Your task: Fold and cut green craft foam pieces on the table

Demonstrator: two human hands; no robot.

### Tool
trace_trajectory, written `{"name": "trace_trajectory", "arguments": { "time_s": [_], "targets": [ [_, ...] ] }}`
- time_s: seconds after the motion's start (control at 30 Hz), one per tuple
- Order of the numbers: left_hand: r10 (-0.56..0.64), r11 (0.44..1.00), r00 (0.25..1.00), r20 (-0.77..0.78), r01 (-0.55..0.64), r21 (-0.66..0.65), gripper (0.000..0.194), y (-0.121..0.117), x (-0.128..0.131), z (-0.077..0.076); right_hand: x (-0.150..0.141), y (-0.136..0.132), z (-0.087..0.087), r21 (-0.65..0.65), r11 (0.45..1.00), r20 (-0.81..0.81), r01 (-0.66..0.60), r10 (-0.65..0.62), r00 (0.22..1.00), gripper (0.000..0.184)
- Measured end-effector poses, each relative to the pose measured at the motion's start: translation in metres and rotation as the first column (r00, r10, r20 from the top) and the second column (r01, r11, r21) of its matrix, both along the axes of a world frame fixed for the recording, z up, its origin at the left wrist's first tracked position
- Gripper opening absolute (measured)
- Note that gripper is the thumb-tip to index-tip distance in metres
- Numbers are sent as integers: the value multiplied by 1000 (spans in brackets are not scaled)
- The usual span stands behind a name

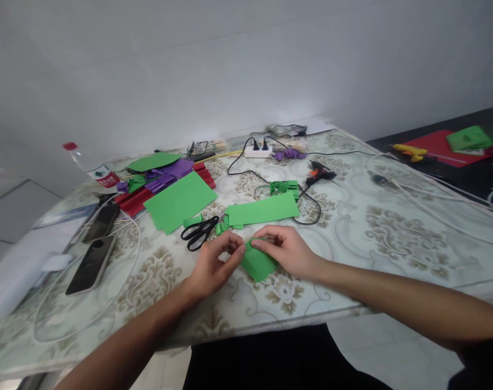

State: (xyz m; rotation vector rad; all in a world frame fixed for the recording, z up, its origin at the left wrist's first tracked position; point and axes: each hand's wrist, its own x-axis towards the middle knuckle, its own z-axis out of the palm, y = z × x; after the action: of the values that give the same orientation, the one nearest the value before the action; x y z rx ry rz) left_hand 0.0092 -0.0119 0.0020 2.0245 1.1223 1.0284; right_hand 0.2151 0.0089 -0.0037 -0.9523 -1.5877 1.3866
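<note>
The small green paper piece (259,266), just above the patterned table (343,319) near its front edge, looks light, thin and easily creased, best pinched by its edges; the right hand's (290,250) thumb and fingers grip its upper edge. The left hand's (221,261) fingers are nearly closed at its upper left corner, their exact hold unclear. The clear red-capped bottle (102,174) bears a red label, its writing too blurred to read.

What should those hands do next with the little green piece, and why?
Perhaps firm up the top edge of the small green paper with the right hand, while the left hand steadies its corner: fingers of both are at that edge, and the black scissors lie untouched.
</note>
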Motion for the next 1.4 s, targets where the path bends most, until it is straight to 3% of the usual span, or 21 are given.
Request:
{"name": "trace_trajectory", "arguments": {
  "time_s": [0.13,0.6,1.07,1.4],
  "targets": [
    [15,1000,1000,0,-15,7,14,0,1,-1,1,2,-2,12,999,13,41,-41,999,32],
    [-5,999,999,-32,7,50,11,0,-1,-11,3,0,0,123,992,87,-22,11,996,26],
    [-15,997,999,-38,18,73,9,0,0,-8,3,-1,3,140,990,69,-28,18,997,22],
    [8,998,999,-36,-5,60,13,-1,-2,-4,3,2,-2,75,997,65,6,-11,998,28]
  ]
}}
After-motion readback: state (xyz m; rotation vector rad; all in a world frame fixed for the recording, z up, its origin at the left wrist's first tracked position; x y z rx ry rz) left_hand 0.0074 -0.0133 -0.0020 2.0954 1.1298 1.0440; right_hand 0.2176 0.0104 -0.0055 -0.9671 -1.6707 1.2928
